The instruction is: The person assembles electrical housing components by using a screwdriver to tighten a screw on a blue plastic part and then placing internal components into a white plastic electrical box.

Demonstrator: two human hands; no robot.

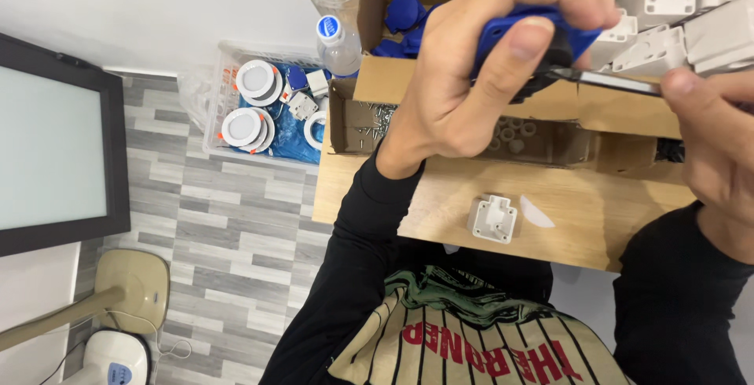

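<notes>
My left hand (471, 63) is clenched around a blue plastic handle (577, 36) of a tool, thumb pressed on its side. A dark metal blade or shaft (609, 80) runs from the handle to the right. My right hand (719, 145) touches the far end of that shaft with thumb and fingers. Both hands hover above a wooden table (565, 232). Below them on the table lies a small white plastic bracket (493, 218) beside a white oval piece (536, 212).
An open cardboard box (349, 118) holds screws and small grey plugs. White plastic housings (667, 8) are stacked at top right. A clear crate (263, 106) with round white lamps stands on the floor, a bottle (338, 40) beside it, a dark-framed panel (55, 142) at left.
</notes>
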